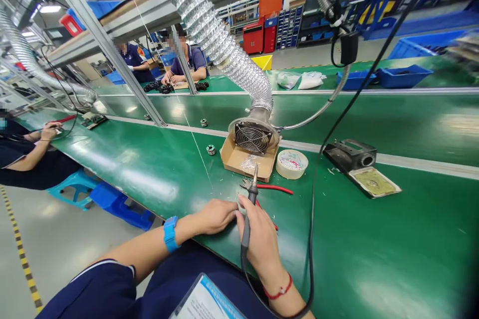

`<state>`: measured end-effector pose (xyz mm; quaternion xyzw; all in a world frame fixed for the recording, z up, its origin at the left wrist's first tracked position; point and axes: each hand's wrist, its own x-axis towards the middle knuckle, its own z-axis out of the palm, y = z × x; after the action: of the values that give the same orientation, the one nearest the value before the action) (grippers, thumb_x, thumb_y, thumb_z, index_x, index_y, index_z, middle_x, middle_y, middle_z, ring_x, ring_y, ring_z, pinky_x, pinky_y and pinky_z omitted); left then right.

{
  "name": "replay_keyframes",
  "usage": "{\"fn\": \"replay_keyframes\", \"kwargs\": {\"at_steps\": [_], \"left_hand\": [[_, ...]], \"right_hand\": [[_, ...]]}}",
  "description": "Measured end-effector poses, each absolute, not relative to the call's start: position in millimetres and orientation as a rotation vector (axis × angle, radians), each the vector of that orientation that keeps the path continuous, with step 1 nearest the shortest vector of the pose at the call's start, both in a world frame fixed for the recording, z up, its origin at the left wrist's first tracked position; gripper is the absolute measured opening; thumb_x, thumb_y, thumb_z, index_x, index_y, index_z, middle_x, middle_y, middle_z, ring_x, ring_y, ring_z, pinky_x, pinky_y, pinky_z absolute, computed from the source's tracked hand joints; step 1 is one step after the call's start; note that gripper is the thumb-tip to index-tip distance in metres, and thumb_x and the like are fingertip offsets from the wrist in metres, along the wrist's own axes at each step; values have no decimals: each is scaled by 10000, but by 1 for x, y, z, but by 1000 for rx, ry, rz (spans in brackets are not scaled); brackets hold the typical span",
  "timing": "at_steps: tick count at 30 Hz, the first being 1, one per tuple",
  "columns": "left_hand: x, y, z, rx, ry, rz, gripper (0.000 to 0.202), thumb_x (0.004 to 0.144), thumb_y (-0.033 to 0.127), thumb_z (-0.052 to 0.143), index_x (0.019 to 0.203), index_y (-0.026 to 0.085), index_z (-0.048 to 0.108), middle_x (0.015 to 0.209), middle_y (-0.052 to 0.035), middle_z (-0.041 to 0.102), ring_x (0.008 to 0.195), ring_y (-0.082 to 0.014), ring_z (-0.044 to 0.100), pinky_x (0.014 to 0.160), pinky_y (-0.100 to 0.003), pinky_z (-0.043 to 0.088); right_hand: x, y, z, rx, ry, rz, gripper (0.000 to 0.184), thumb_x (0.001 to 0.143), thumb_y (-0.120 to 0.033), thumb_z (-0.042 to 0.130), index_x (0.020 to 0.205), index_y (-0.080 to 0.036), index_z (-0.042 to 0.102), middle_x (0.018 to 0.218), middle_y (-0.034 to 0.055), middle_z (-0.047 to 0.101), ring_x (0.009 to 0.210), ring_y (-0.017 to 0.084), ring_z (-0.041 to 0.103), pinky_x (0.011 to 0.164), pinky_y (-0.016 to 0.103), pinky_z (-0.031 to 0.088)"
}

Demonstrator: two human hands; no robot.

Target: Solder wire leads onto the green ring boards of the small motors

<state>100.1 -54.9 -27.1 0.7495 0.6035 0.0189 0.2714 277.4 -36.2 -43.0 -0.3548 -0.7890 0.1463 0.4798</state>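
A soldering iron (246, 232) with a dark handle lies in my right hand (261, 237), its metal tip pointing up and away from me. The fingers of that hand meet those of my left hand (217, 216) near the bench's front edge. My left hand is closed, and a small pale piece (242, 204) shows between the two hands, too covered to name. Just beyond them lie cutters (275, 188) with red handles, partly hidden by the iron. A thin strand of solder wire (193, 134) hangs down to the bench on the left.
A fan (252, 138) under a silver duct (239, 67) stands in a cardboard tray (245, 170). Beside it are a tape roll (292, 164) and an iron stand (352, 154) with a yellow sponge (374, 182). A black cable (313, 204) crosses at right. Co-workers sit left and behind.
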Motion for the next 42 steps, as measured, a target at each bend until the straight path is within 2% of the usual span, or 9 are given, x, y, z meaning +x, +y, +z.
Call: {"fn": "replay_keyframes", "kwargs": {"at_steps": [5,12,20,26,30,34,36,38,42], "left_hand": [[105,-46,-9,1985,1374,122,454,1058,407,265,1233,164,605,1173,-164,728,1007,-261,704,866,-334,502],[88,-27,5,1897,1052,171,415,1064,394,263,889,173,567,863,-72,677,737,-142,581,727,-239,462],[60,-21,2,1798,800,128,343,1053,346,374,894,168,621,815,-33,652,710,-114,562,702,-208,458],[-6,-7,10,1741,918,159,278,986,259,497,815,158,691,771,-34,693,683,-112,586,689,-220,457],[-68,49,20,1605,1167,333,412,1044,342,344,1077,127,693,667,-15,637,496,-96,562,493,-205,424],[-84,144,8,1516,1458,626,462,1082,359,275,1252,96,614,796,-37,651,488,-49,496,448,-169,351],[-74,192,-5,1505,1525,660,423,1085,369,341,1193,88,639,815,-41,656,539,-61,529,511,-191,435],[-58,234,-19,1531,1541,659,346,1033,410,531,1180,117,639,988,-62,686,773,-122,655,697,-279,577],[-21,288,-42,1671,1466,647,406,975,379,644,1311,155,595,1312,-112,625,1146,-234,648,968,-455,585]], "right_hand": [[280,-35,-49,-861,-1896,370,287,963,-220,562,1242,-201,628,1004,67,776,869,188,743,779,354,616],[286,-30,-45,-920,-1853,466,299,954,-216,569,1253,-221,579,880,18,746,770,134,734,725,276,619],[269,-34,-34,-946,-1901,557,244,950,-258,598,1194,-244,598,837,-3,733,741,134,730,715,272,615],[281,-14,-32,-1151,-1785,481,197,937,-357,626,1071,-213,628,839,26,737,737,146,725,732,286,582],[295,15,-33,-1448,-1654,348,421,912,-485,626,1185,-164,629,912,94,747,820,201,725,819,356,556],[300,29,-41,-1710,-1620,580,609,920,-625,529,1289,-153,637,714,58,722,638,208,703,634,326,539],[300,28,-48,-1728,-1567,652,637,947,-598,501,1396,-152,576,737,56,738,628,199,709,606,308,538],[300,25,-54,-1699,-1563,586,640,974,-560,466,1462,-148,508,895,90,771,666,188,719,613,302,546],[302,25,-58,-1611,-1689,297,557,968,-563,471,1305,-142,615,1076,151,745,876,228,727,741,352,575]]}}
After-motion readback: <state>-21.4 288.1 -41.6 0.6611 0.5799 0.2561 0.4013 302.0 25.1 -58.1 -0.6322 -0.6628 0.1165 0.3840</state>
